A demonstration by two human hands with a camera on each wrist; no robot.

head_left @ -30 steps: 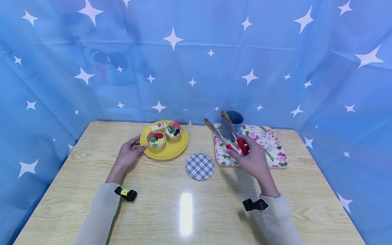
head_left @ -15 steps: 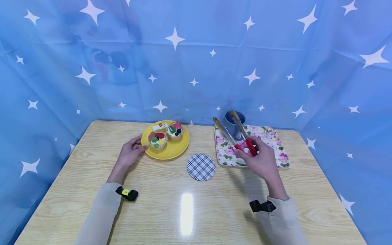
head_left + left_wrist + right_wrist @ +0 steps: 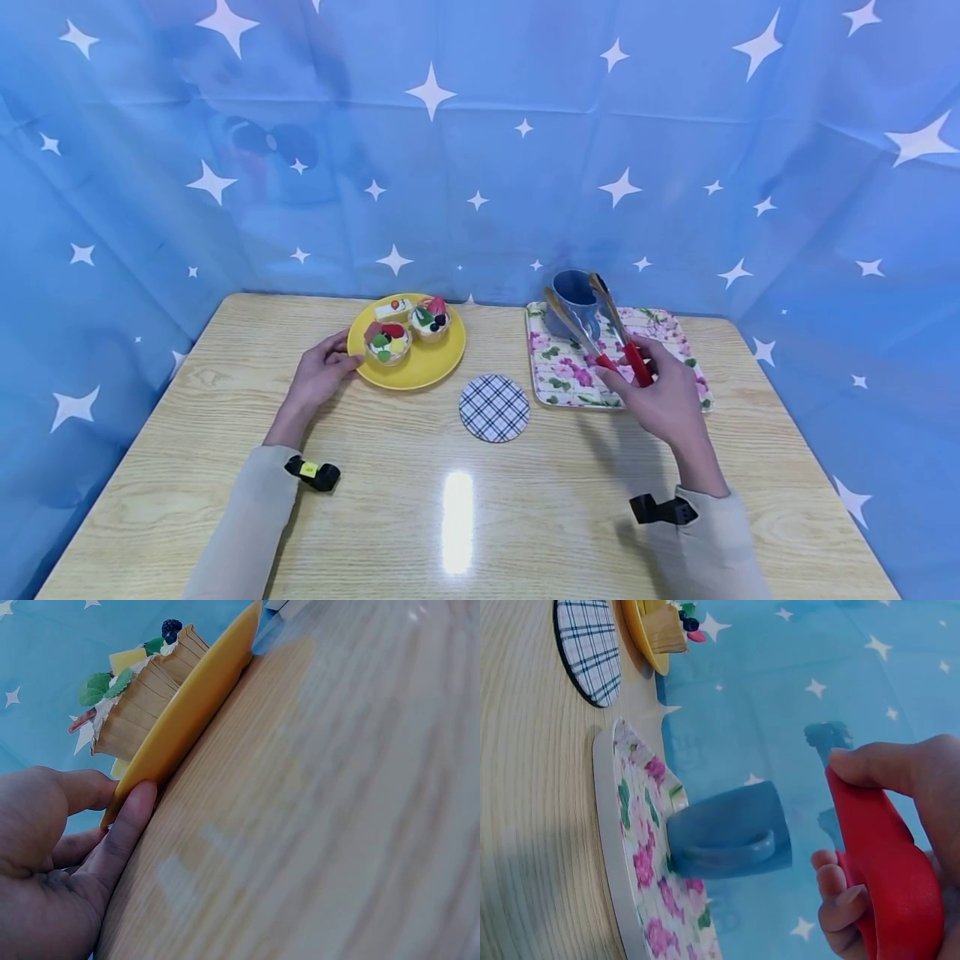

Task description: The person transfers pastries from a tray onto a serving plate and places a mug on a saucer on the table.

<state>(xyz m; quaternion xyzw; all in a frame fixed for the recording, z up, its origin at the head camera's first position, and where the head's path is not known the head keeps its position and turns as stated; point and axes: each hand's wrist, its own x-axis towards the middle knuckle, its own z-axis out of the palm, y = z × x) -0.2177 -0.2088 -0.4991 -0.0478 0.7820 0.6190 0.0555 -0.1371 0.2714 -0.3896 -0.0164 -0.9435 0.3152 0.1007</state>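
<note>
My left hand (image 3: 318, 377) pinches the left rim of a yellow plate (image 3: 438, 364) between thumb and fingers, as the left wrist view (image 3: 64, 847) also shows. On the plate are two fruit tarts, one nearer (image 3: 387, 343) and one farther right (image 3: 430, 318), and a small white cake piece (image 3: 393, 309). Red-handled metal tongs (image 3: 637, 364) are held in my right hand (image 3: 663, 392), their arms spread apart with nothing between the tips. The tongs are above a floral tray (image 3: 570, 394), and a blue mug (image 3: 558, 323) stands on that tray behind them.
A round plaid coaster (image 3: 494, 408) lies on the wooden table (image 3: 375, 500) between the plate and the tray. Just behind the table's far edge hangs a blue curtain (image 3: 480, 150) with white stars.
My right hand has moved to the right with the tongs, from left of the mug to in front of it. My left hand still holds the plate's rim.
</note>
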